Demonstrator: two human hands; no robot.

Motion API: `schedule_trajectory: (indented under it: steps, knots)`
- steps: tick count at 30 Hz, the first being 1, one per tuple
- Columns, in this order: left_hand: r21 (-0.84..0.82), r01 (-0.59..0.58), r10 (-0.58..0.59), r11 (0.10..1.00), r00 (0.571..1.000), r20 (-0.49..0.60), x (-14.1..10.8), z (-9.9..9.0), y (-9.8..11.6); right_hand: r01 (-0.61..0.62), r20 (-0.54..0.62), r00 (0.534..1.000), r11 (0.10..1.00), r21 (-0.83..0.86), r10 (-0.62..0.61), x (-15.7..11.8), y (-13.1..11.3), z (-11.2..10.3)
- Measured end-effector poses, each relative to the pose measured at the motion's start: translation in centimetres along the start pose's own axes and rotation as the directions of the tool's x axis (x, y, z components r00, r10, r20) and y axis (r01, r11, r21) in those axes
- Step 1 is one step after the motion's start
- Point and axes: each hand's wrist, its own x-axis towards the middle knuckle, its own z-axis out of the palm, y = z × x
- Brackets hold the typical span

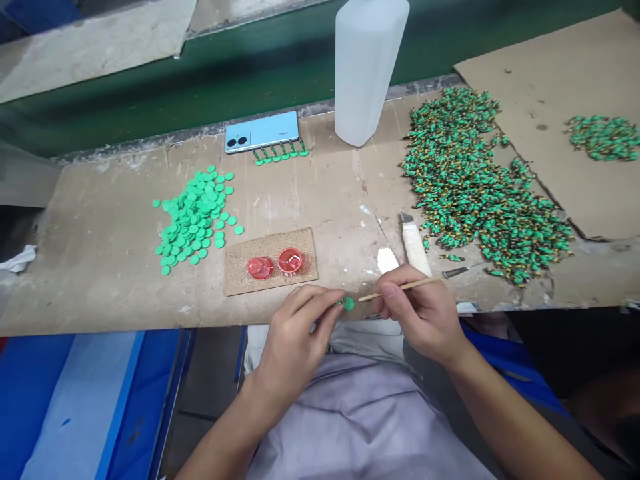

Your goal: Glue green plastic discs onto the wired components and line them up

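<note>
Near the table's front edge, my left hand (pixel 303 333) pinches a small figure whose green round base (pixel 349 304) faces right. My right hand (pixel 421 310) holds a thin wooden stick (pixel 425 283) like a pen, its pale tip just right of the base and a metal tip at the other end. Behind my left hand lies a brown board (pixel 237 267) with a red cup (pixel 291 261) and a red lump (pixel 260 268) on it. A wrapped knife (pixel 414 245) and a small pale piece (pixel 387 260) lie behind my right hand.
Green discs (pixel 195 217) are heaped at the left. Several based figures (pixel 285 155) stand by a blue phone (pixel 265 131). A white jug (pixel 367 73) is behind. Green figures (pixel 475 180) pile up at the right, beside cardboard (pixel 555 73) bearing more figures (pixel 604 138).
</note>
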Motion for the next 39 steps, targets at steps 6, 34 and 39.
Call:
schedule_trajectory:
  steps: [6, 34, 39]
  knots:
    - [0.065, -0.011, 0.010, 0.998, 1.000, 0.024, 0.14, -0.04, 0.25, -0.003, 0.010, 1.000, 1.000, 0.007, 0.003, 0.02, 0.08, -0.06]
    - [0.154, -0.042, 0.030, 0.987, 0.996, 0.082, 0.40, 0.74, 0.20, -0.011, 0.020, 1.000, 1.000, 0.025, 0.011, 0.38, -0.23, -0.14]
    - [0.185, -0.036, 0.016, 0.982, 0.994, 0.108, 0.59, 0.61, 0.39, 0.004, 0.020, 1.000, 0.999, 0.035, -0.004, 0.41, -0.17, -0.12]
